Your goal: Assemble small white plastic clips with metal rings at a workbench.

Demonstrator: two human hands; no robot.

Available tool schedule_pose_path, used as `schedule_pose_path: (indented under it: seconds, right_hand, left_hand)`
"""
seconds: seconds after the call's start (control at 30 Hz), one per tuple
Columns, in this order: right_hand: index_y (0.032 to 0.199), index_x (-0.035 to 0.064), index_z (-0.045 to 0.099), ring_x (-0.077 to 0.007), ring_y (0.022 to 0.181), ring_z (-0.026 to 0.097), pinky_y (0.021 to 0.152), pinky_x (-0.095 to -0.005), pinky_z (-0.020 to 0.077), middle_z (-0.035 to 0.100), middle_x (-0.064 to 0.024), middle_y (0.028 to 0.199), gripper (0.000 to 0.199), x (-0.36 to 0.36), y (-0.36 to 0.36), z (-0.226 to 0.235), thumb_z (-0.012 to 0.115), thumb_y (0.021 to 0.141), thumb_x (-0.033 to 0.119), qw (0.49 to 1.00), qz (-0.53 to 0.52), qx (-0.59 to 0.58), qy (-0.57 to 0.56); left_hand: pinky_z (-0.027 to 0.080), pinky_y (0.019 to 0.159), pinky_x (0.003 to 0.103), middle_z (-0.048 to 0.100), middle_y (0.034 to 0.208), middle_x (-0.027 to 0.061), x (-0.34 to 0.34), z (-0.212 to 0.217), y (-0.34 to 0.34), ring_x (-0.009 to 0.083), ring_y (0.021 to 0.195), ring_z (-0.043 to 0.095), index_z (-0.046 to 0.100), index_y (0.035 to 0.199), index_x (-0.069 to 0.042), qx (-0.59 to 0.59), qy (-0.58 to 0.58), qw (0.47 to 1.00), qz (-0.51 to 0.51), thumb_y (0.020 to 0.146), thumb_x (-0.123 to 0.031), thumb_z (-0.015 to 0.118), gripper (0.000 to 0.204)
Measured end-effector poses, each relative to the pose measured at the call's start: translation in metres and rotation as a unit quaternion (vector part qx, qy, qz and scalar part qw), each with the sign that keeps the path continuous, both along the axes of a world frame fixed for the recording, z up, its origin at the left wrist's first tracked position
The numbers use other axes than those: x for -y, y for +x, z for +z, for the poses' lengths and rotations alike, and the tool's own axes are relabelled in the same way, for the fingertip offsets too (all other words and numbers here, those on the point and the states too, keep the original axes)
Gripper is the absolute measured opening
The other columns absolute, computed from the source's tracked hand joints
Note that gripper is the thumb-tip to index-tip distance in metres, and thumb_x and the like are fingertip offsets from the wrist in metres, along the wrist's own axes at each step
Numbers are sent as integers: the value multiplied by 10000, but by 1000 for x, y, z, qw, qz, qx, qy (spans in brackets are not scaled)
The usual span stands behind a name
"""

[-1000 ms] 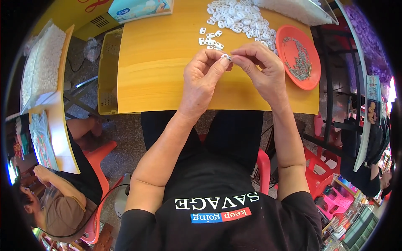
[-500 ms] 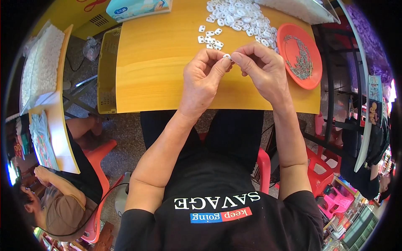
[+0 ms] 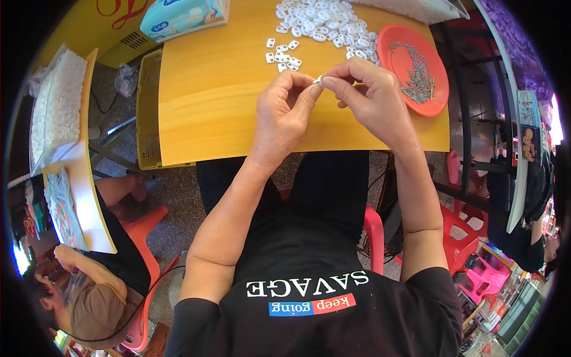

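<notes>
My left hand (image 3: 281,116) pinches a small white plastic cord lock (image 3: 317,80) between thumb and forefinger, over the table. From the other side, my right hand (image 3: 376,95) closes thumb and forefinger on the same piece; anything smaller between the fingertips is hidden. Just beyond the hands lies a loose group of white two-hole cord lock parts (image 3: 284,58). Behind it spreads a large pile of white oval pieces (image 3: 327,22). Beside my right hand, a red plate (image 3: 441,89) holds many small grey metal parts, apparently springs (image 3: 420,77).
The yellow wooden table (image 3: 208,113) ends just before my lap. A tissue pack (image 3: 184,18) stands at its far left corner, and a clear bag of white pieces (image 3: 416,8) lies at the far right. On the left, another person (image 3: 98,297) sits by a side table (image 3: 80,178).
The view has shifted slightly, so the table and plate sit a little further left. Both hands stay fingertip to fingertip at the small piece, whose angle has changed a little.
</notes>
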State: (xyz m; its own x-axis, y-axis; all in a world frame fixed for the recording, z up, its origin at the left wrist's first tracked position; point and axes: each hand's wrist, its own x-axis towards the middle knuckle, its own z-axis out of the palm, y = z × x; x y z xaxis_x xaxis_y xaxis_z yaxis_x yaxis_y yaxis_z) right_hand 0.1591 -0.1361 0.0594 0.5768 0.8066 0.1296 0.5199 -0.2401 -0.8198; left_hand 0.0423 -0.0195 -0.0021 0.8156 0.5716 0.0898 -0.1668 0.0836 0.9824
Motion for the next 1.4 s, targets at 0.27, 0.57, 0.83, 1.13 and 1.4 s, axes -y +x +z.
schedule_pose_path:
  seconds: [0.27,0.57,0.83,1.13,1.4]
  right_hand:
    - [978,7,706,-151,704,650,599,-272,513,686,-85,840,127,5,7,-2,678,881,84,998,-1,-4,55]
    - [992,15,705,-156,739,654,608,-274,510,689,-78,873,131,1,12,-6,677,881,80,995,-10,63,80]
    - [965,7,698,-227,722,660,629,-320,511,687,-102,869,131,-9,18,-17,678,866,88,990,-23,129,58]
    - [787,38,667,-301,811,647,668,-431,516,638,-102,841,177,-26,17,-15,689,830,208,947,4,302,-108]
    - [718,17,614,-265,825,617,643,-365,534,585,-108,819,85,-35,2,-27,638,752,91,899,39,431,-69]
  left_hand:
    - [487,817,230,667,930,46,-2,5,-3,87,865,607,609,998,-2,1,-60,998,-15,946,-90,639,107]
    - [475,739,210,646,882,20,-1,8,-1,64,805,587,606,964,1,23,-77,997,-4,944,-72,636,81]
    - [486,834,345,659,935,100,-26,0,-9,200,870,611,606,984,-42,220,-387,895,19,948,-87,561,73]
    - [482,851,346,651,945,94,-23,-1,-7,197,880,603,595,1001,-46,212,-382,899,24,955,-104,551,86]
    - [499,832,298,658,933,87,-13,5,-4,154,857,616,590,1009,-22,192,-266,944,41,948,-54,590,69]
